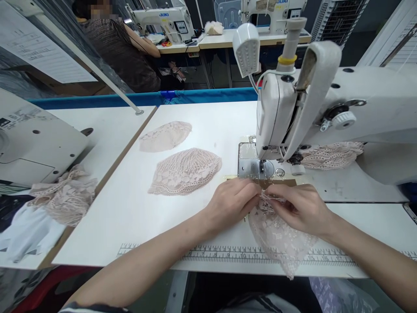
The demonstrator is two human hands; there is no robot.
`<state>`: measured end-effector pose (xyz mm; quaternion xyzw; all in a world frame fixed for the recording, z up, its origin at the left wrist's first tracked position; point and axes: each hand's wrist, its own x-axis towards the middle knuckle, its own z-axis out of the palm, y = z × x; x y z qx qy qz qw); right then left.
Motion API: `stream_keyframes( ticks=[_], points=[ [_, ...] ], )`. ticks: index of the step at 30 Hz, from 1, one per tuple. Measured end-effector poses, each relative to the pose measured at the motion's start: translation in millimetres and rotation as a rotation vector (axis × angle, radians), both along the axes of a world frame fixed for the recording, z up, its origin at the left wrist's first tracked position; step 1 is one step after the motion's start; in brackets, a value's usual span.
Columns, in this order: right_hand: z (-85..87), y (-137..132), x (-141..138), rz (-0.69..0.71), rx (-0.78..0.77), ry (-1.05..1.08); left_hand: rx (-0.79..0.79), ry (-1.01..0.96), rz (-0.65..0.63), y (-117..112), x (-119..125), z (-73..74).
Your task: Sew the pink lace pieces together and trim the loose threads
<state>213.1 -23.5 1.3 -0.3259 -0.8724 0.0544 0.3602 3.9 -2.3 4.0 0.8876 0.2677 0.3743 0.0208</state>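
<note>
A pale pink lace piece (280, 234) hangs from my fingers, its lower tip reaching past the table's front edge. My left hand (233, 198) pinches its upper edge close in front of the sewing machine's needle plate (247, 164). Closed on the same edge from the other side is my right hand (301, 206), with fingertips almost meeting the left ones. The white sewing machine (276, 104) stands just beyond both hands. Two more lace pieces, a patterned one (187, 171) and a plainer one (166, 136), lie flat to the left.
A bunched lace pile (70, 195) sits at the left beside another machine (35, 134). More lace (332, 155) lies under the machine arm. A printed ruler (228, 253) runs along the table's front. Beyond the blue cloth edge (208, 94), a person (120, 52) sits near other machines.
</note>
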Motion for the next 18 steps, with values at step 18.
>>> stream_keyframes(
  ticks=[18],
  points=[
    [24.6,2.6,1.0,-0.069,-0.540,-0.067,-0.676,0.062,0.009,-4.6,4.5,10.1]
  ],
)
